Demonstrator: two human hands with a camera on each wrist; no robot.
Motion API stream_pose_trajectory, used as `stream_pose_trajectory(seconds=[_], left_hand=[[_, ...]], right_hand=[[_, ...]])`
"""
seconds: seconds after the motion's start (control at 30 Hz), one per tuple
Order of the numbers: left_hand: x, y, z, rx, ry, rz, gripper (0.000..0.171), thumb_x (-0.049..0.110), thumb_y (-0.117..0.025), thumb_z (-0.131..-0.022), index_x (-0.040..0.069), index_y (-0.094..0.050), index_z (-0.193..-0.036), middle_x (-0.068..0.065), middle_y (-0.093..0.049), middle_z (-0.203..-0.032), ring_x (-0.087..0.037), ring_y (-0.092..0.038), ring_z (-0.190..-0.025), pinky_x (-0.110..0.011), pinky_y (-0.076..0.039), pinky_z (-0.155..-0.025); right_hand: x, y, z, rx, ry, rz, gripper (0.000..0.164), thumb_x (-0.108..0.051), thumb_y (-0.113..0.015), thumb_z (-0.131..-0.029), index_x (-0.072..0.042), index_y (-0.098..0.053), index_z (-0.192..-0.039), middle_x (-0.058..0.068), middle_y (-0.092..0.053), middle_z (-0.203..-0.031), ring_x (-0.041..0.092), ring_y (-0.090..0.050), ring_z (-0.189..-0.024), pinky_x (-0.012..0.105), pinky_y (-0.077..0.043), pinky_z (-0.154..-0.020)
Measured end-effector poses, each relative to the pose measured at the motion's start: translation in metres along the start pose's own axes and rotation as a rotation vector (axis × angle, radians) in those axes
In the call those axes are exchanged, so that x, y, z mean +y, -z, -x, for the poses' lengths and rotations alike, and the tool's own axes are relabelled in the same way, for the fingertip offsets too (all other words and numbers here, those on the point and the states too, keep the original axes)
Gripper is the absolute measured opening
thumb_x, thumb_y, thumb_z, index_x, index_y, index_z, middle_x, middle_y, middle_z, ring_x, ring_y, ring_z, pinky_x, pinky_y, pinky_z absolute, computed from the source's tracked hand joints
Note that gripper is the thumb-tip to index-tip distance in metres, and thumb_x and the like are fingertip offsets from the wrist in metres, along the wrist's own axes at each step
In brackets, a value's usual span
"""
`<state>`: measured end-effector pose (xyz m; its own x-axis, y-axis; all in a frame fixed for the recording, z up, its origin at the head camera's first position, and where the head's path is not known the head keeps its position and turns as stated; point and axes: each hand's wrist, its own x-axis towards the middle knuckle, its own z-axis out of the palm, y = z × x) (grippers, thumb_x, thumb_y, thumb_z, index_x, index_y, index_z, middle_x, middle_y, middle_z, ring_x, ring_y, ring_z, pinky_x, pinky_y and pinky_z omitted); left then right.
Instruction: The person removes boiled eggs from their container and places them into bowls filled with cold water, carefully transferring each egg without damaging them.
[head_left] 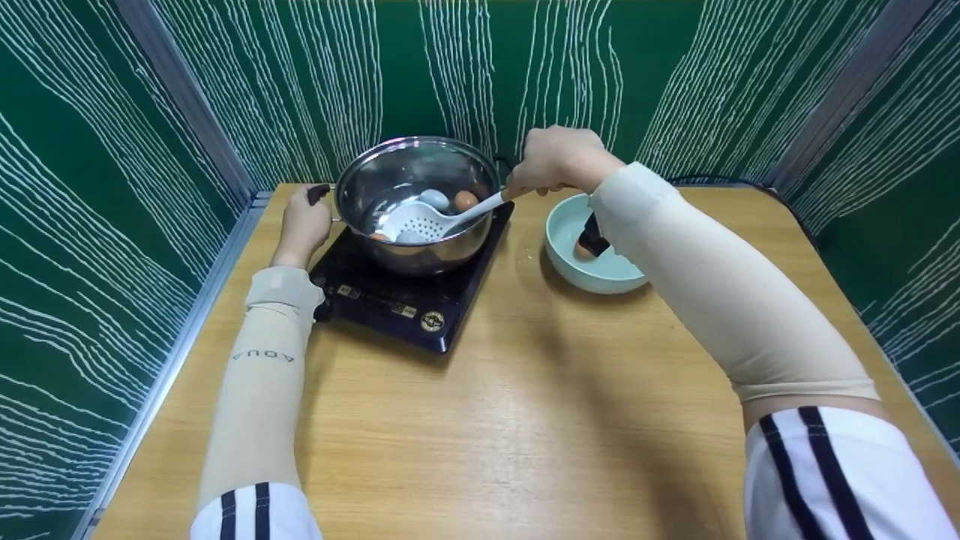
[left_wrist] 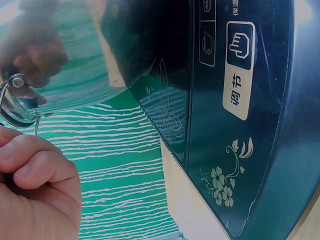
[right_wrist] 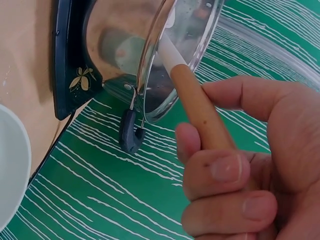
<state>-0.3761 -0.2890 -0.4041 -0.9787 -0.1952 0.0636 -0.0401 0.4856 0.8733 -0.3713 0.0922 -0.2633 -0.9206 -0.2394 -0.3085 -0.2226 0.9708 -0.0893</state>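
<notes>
Right hand [head_left: 559, 159] grips the brown handle [right_wrist: 200, 107] of a white slotted spoon [head_left: 417, 219], whose head is inside the steel pot [head_left: 420, 259] near eggs [head_left: 465, 200]. Left hand [head_left: 304, 226] grips the pot's black side handle [head_left: 318, 193]. Beneath the pot is a dark cooker [head_left: 420, 296]; to its right, a pale green bowl [head_left: 596, 285] holds what looks like a brown egg [head_left: 583, 253], partly hidden.

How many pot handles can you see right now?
2. One handle is on the left of the pot, partly covered by the left hand; the other handle is on the right, untouched.
</notes>
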Motion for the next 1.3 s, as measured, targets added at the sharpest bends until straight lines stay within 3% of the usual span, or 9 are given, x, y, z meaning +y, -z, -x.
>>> stream_pose_trajectory(seconds=[0.17,0.23,0.47,0.57,0.67,0.77,0.97,1.17,1.3], left_hand=[[0.001,0.000,0.002,-0.014,0.010,0.022,0.050,0.009,-0.034,-0.108,0.001,-0.048,-0.156,-0.003,-0.054,-0.082,-0.006,-0.034,-0.044,-0.024,-0.034,-0.048],[0.002,0.000,0.003,-0.010,0.005,0.023,0.049,0.008,-0.034,-0.108,0.000,-0.049,-0.154,0.002,-0.049,-0.076,-0.006,-0.034,-0.044,-0.025,-0.035,-0.048],[0.001,-0.001,0.002,0.008,0.004,0.010,0.046,0.009,-0.033,-0.109,-0.001,-0.050,-0.151,-0.001,-0.048,-0.081,-0.007,-0.035,-0.047,-0.025,-0.035,-0.050],[0.002,-0.001,0.002,-0.001,0.012,0.004,0.048,0.011,-0.033,-0.110,0.000,-0.048,-0.154,-0.007,-0.054,-0.098,-0.009,-0.038,-0.052,-0.025,-0.037,-0.053],[0.004,-0.001,0.004,-0.001,0.001,-0.018,0.049,0.011,-0.033,-0.110,-0.001,-0.047,-0.155,-0.016,-0.058,-0.123,-0.013,-0.046,-0.069,-0.026,-0.039,-0.062],[0.003,0.000,0.005,-0.001,-0.006,-0.033,0.049,0.010,-0.033,-0.110,-0.002,-0.048,-0.155,-0.021,-0.056,-0.135,-0.016,-0.048,-0.081,-0.027,-0.040,-0.067],[0.000,0.001,0.004,-0.009,0.011,-0.017,0.050,0.010,-0.031,-0.110,0.000,-0.046,-0.157,-0.015,-0.054,-0.118,-0.011,-0.043,-0.060,-0.025,-0.038,-0.057],[0.001,0.001,0.002,-0.006,0.015,-0.008,0.048,0.010,-0.033,-0.109,-0.001,-0.048,-0.153,-0.008,-0.050,-0.096,-0.008,-0.039,-0.052,-0.024,-0.037,-0.053],[0.001,0.001,0.003,-0.015,0.021,-0.010,0.050,0.011,-0.033,-0.109,0.002,-0.046,-0.156,-0.007,-0.051,-0.100,-0.008,-0.039,-0.052,-0.025,-0.037,-0.054]], right_hand=[[0.004,0.002,-0.002,-0.059,-0.007,-0.100,0.037,-0.051,-0.073,-0.096,-0.014,-0.078,-0.094,-0.004,-0.063,-0.072,0.016,-0.053,-0.065,0.034,-0.040,-0.062],[0.005,0.003,-0.003,-0.076,-0.010,-0.121,0.036,-0.049,-0.073,-0.096,-0.014,-0.077,-0.094,-0.004,-0.063,-0.071,0.015,-0.052,-0.062,0.033,-0.040,-0.060],[0.007,0.009,-0.004,-0.122,-0.011,-0.164,0.033,-0.047,-0.073,-0.098,-0.014,-0.077,-0.095,-0.003,-0.064,-0.071,0.013,-0.052,-0.060,0.031,-0.040,-0.059],[0.010,0.012,-0.002,-0.127,-0.011,-0.195,0.032,-0.046,-0.075,-0.097,-0.015,-0.074,-0.089,-0.005,-0.063,-0.069,0.012,-0.051,-0.059,0.031,-0.042,-0.061],[0.014,0.016,0.001,-0.148,0.005,-0.253,0.030,-0.041,-0.075,-0.097,-0.015,-0.072,-0.083,-0.006,-0.060,-0.066,0.012,-0.050,-0.058,0.031,-0.043,-0.062],[0.018,0.017,0.003,-0.176,0.017,-0.314,0.027,-0.036,-0.074,-0.099,-0.014,-0.073,-0.085,-0.006,-0.058,-0.065,0.011,-0.049,-0.058,0.029,-0.043,-0.061],[0.026,0.016,0.005,-0.175,0.017,-0.333,0.028,-0.039,-0.070,-0.102,-0.011,-0.075,-0.097,-0.006,-0.060,-0.069,0.012,-0.050,-0.061,0.029,-0.041,-0.061],[0.039,0.012,0.005,-0.140,0.003,-0.360,0.032,-0.038,-0.067,-0.103,-0.008,-0.077,-0.108,-0.005,-0.063,-0.072,0.013,-0.051,-0.061,0.028,-0.042,-0.060],[0.047,0.007,0.007,-0.112,-0.006,-0.386,0.034,-0.039,-0.066,-0.104,-0.007,-0.075,-0.107,-0.005,-0.062,-0.072,0.013,-0.052,-0.062,0.027,-0.042,-0.060]])
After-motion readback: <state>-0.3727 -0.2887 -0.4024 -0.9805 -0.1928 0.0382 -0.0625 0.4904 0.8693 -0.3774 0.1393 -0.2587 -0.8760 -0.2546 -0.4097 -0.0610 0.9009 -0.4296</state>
